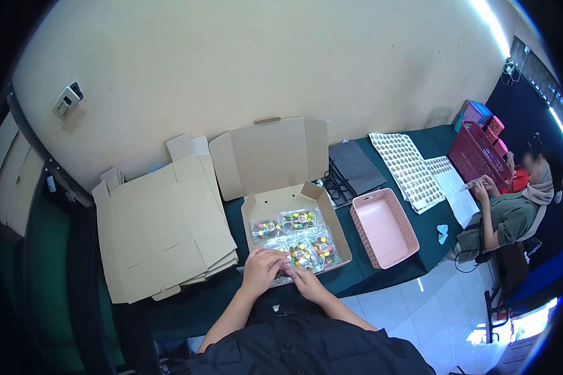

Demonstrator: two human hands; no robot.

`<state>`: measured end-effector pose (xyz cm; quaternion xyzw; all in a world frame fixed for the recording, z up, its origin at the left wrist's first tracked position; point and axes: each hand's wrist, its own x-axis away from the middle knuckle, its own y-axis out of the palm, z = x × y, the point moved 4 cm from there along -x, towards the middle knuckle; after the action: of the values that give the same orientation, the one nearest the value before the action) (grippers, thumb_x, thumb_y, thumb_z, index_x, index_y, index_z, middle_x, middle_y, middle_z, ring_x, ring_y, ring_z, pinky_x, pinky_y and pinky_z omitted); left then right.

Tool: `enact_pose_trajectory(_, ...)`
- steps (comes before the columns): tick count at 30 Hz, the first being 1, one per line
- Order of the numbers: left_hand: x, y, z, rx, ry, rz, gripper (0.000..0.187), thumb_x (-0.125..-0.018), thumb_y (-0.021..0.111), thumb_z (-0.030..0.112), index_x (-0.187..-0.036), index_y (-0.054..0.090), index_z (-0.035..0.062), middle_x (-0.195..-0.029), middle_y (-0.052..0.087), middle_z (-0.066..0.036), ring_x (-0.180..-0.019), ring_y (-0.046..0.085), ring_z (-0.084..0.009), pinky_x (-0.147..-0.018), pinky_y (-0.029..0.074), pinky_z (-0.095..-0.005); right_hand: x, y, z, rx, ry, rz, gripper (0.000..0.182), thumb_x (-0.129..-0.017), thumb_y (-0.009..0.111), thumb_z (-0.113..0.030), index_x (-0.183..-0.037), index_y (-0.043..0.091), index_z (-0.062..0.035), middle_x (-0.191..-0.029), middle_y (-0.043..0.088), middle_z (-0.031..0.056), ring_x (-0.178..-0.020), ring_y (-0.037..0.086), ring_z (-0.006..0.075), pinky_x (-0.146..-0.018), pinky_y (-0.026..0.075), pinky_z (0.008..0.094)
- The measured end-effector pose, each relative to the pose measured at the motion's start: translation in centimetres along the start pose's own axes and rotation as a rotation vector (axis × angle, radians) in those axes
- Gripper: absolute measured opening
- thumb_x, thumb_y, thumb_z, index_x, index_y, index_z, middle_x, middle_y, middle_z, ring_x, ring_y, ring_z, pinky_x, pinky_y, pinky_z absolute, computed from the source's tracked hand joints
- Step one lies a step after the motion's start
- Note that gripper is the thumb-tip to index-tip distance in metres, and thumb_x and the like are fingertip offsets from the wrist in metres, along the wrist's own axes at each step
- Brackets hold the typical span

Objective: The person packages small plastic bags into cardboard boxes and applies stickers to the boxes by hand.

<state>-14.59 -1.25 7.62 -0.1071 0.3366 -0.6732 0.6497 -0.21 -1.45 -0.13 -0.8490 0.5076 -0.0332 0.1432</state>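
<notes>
An open cardboard box (339,234) stands before me with its lid raised against the wall. Inside it lie several clear plastic packets of colourful round candies (324,249). At the box's front edge, my left hand (263,270) is closed, its fingers bent inward. My right hand (308,285) meets it from the other side, fingertips pinched together. Between the two hands shows a bit of clear plastic, apparently a candy packet, mostly covered by the fingers.
Flattened cardboard boxes (150,237) are stacked on the left. To the right stand a pink basket (406,255), black folded sheets (358,165), sticker sheets (410,172) and a maroon basket (475,153). A co-worker (513,215) sits at the far right, holding something small.
</notes>
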Motion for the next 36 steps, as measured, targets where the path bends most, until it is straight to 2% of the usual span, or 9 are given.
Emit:
enact_pose_trajectory(7,-0.5,-1.0,-0.5,0.145,-0.029,0.004,0.017,-0.083,0.054,0.018,-0.091,0.067,0.0092,-0.088,0.067,-0.006,-0.084,0.063,-0.0196,-0.088,0.041,-0.0387,0.4,-0.9,-1.5,-0.104,0.086,0.138,0.022,-0.088,0.054,-0.016,-0.100,0.063,0.0004,-0.087,0.063,0.0132,-0.082,0.057,0.0187,-0.077,0.042,0.0283)
enact_pose_trajectory(10,-0.1,-0.1,-1.2,0.466,-0.181,-0.027,0.018,-0.086,0.056,0.017,-0.088,0.065,0.0023,-0.081,0.067,-0.008,-0.078,0.063,-0.0148,-0.072,0.047,-0.0259,0.3,-1.6,-1.7,-0.299,0.067,0.325,0.014,-0.082,0.060,-0.008,-0.091,0.068,-0.0020,-0.091,0.066,0.0088,-0.085,0.057,0.0148,-0.079,0.042,0.0276)
enact_pose_trajectory(15,0.6,1.3,-1.6,0.557,-0.224,-0.046,0.007,-0.075,0.068,0.004,-0.074,0.063,0.0002,-0.081,0.066,-0.009,-0.080,0.060,-0.0116,-0.075,0.046,-0.0260,0.1,-2.0,-1.7,-0.309,0.055,0.336,0.013,-0.082,0.060,-0.009,-0.091,0.067,-0.0015,-0.091,0.065,0.0085,-0.086,0.057,0.0146,-0.079,0.042,0.0270)
enact_pose_trajectory(18,0.9,1.7,-2.4,0.598,-0.244,0.018,0.007,-0.075,0.066,0.005,-0.081,0.065,0.0012,-0.080,0.067,-0.007,-0.075,0.062,-0.0115,-0.070,0.047,-0.0251,0.0,-1.8,-1.2,-0.357,0.125,0.319,0.017,-0.086,0.057,-0.014,-0.092,0.066,-0.0005,-0.089,0.063,0.0065,-0.085,0.056,0.0125,-0.079,0.042,0.0261)
enact_pose_trajectory(25,0.3,0.2,-2.3,0.435,-0.217,-0.044,0.015,-0.084,0.056,0.010,-0.089,0.066,0.0001,-0.086,0.066,-0.008,-0.084,0.060,-0.0127,-0.085,0.042,-0.0270,-0.1,-2.0,0.0,-0.500,0.160,0.199,0.031,-0.093,0.046,-0.024,-0.103,0.062,0.0007,-0.093,0.062,0.0040,-0.083,0.052,0.0085,-0.079,0.038,0.0252)
enact_pose_trajectory(30,0.3,0.4,-2.4,0.698,-0.337,-0.134,0.022,-0.088,0.052,0.017,-0.099,0.062,0.0002,-0.090,0.065,-0.009,-0.088,0.058,-0.0122,-0.088,0.040,-0.0268,-0.3,-2.6,-1.8,-0.472,0.151,0.238,0.032,-0.094,0.043,-0.024,-0.105,0.059,0.0016,-0.098,0.061,0.0064,-0.085,0.051,0.0093,-0.079,0.039,0.0247)
enact_pose_trajectory(32,0.1,-0.3,-2.0,0.780,-0.306,0.229,0.029,-0.089,0.052,0.018,-0.111,0.056,0.0005,-0.097,0.064,-0.008,-0.088,0.057,-0.0108,-0.085,0.042,-0.0273,-0.4,-3.8,-1.7,-0.316,0.062,0.383,0.031,-0.094,0.043,-0.021,-0.107,0.059,0.0025,-0.105,0.059,0.0092,-0.089,0.052,0.0132,-0.081,0.040,0.0272)
enact_pose_trajectory(35,0.9,1.2,-2.8,0.535,-0.229,0.165,0.035,-0.088,0.054,0.018,-0.119,0.051,0.0019,-0.104,0.062,-0.009,-0.091,0.055,-0.0107,-0.081,0.044,-0.0266,-0.6,-5.6,-4.9,0.092,-0.162,0.557,0.028,-0.091,0.047,-0.018,-0.108,0.060,-0.0003,-0.111,0.056,0.0135,-0.101,0.051,0.0231,-0.089,0.037,0.0308)
enact_pose_trajectory(36,0.9,1.2,-0.8,0.622,-0.301,0.055,0.037,-0.086,0.057,0.017,-0.119,0.050,0.0030,-0.109,0.059,-0.010,-0.100,0.055,-0.0158,-0.089,0.039,-0.0289,-0.5,-5.6,-6.0,0.092,-0.163,0.556,0.028,-0.091,0.047,-0.018,-0.108,0.060,-0.0003,-0.111,0.056,0.0135,-0.101,0.051,0.0231,-0.089,0.037,0.0308)
